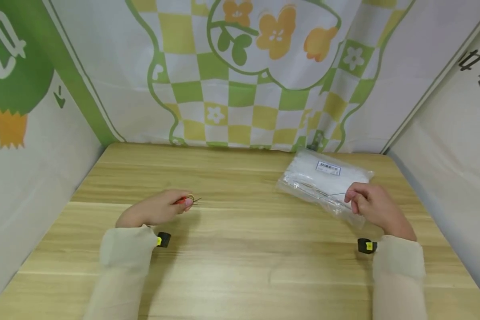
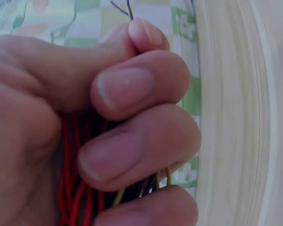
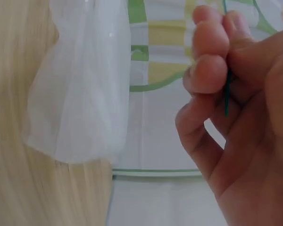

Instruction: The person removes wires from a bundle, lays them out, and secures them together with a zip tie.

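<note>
My left hand (image 1: 160,208) grips a bundle of thin wires (image 2: 70,188) above the left half of the table. Red strands show under the curled fingers in the left wrist view, with a few yellow and dark ones lower down. Dark wire ends stick out past the thumb and forefinger. On the right, my other hand (image 1: 373,205) pinches a thin dark green wire (image 3: 227,101) between thumb and fingertips. Its far end points left, over the front of a clear plastic bag (image 1: 300,171); the fingers hide its middle.
The bag has a barcode label (image 1: 328,168) and white contents, and lies at the back right of the wooden table (image 1: 240,249). A patterned cloth (image 1: 240,95) hangs behind the table's back edge. Light panels stand on both sides.
</note>
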Available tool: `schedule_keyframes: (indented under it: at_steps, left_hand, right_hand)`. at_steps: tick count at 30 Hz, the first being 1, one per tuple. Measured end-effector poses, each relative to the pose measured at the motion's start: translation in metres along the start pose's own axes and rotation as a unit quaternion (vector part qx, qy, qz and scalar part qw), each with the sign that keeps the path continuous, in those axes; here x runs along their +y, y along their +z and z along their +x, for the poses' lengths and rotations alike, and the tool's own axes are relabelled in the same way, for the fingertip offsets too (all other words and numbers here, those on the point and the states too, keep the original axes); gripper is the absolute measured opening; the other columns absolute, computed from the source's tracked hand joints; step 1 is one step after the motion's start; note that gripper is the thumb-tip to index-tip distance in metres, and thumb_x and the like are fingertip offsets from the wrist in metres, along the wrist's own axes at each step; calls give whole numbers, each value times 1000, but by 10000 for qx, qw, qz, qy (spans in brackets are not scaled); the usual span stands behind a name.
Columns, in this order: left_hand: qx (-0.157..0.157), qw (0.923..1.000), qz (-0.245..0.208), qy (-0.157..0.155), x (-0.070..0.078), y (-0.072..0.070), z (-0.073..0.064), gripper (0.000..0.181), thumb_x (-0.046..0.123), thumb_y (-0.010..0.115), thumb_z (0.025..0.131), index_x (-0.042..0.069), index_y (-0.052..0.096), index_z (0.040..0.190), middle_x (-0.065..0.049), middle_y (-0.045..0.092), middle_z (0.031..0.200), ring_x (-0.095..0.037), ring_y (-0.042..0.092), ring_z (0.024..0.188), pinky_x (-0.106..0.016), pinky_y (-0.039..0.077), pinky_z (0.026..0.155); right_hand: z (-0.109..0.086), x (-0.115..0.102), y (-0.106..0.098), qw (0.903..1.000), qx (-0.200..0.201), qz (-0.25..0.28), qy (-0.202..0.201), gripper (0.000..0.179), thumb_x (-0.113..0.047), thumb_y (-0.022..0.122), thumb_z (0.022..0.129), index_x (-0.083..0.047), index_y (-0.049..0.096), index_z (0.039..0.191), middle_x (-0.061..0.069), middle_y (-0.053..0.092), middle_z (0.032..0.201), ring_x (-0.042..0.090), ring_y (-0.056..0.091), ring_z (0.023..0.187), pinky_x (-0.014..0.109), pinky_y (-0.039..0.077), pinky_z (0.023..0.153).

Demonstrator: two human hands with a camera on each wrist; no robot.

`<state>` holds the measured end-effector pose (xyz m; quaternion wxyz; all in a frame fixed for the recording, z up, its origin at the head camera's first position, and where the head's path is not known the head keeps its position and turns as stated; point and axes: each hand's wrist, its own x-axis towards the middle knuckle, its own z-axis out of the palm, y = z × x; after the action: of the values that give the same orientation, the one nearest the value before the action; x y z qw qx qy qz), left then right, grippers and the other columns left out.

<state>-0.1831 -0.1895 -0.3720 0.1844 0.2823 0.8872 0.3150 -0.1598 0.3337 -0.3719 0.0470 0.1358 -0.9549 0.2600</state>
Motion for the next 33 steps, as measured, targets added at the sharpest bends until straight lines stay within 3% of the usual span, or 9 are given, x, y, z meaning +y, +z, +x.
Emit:
schedule_keyframes:
  at_steps: [4,9,13,18,24,27,33]
  left_hand:
    - [156,9998,-10,-84,-2,2,0,25,24,52,113,6,60,96,0,50,81,-12,40,71,-27,39,71]
    - [339,9993,21,-155,4,11,13,32,39,58,109,11,56,92,1,47,77,-12,40,69,-29,39,68]
    - [525,9983,260,-46,6,18,22,30,35,67,104,14,54,89,4,44,73,-11,41,66,-27,38,65]
    - [712,9959,552,70,6,28,32,26,30,70,103,15,55,88,4,44,71,-10,40,63,-26,37,63]
    - [534,9960,708,-95,6,37,41,23,30,72,102,15,58,90,4,49,73,-10,42,64,-27,38,62]
    - [297,9967,697,-300,7,40,41,24,31,75,99,15,59,91,3,51,75,-11,45,66,-28,40,63]
    - [-121,9970,642,-405,7,42,39,23,24,83,93,15,62,91,3,54,79,-12,48,73,-27,41,68]
  right_hand:
    - [6,-1,0,9992,-368,-5,172,29,-1,47,104,-11,69,89,-6,58,65,8,46,57,27,40,62]
    - [18,-20,3,9986,-497,121,135,26,-9,52,107,-12,69,87,-6,62,64,9,48,55,27,41,61]
    - [21,-28,8,9986,-493,138,146,27,-10,53,107,-11,69,86,-6,64,64,8,51,57,26,42,64]
    - [25,-30,18,9975,-647,247,159,27,-8,52,108,-10,70,88,-5,63,63,8,50,56,25,41,58]
    - [31,-37,33,9966,-764,224,-213,26,-16,57,109,-9,71,89,-6,63,60,8,51,53,25,42,58]
    - [30,-42,36,9961,-814,215,-268,25,-15,58,109,-9,71,88,-7,61,60,7,50,53,25,43,61]
    - [28,-44,40,9953,-908,241,-217,25,-13,57,109,-7,71,89,-4,62,61,9,51,55,26,44,63]
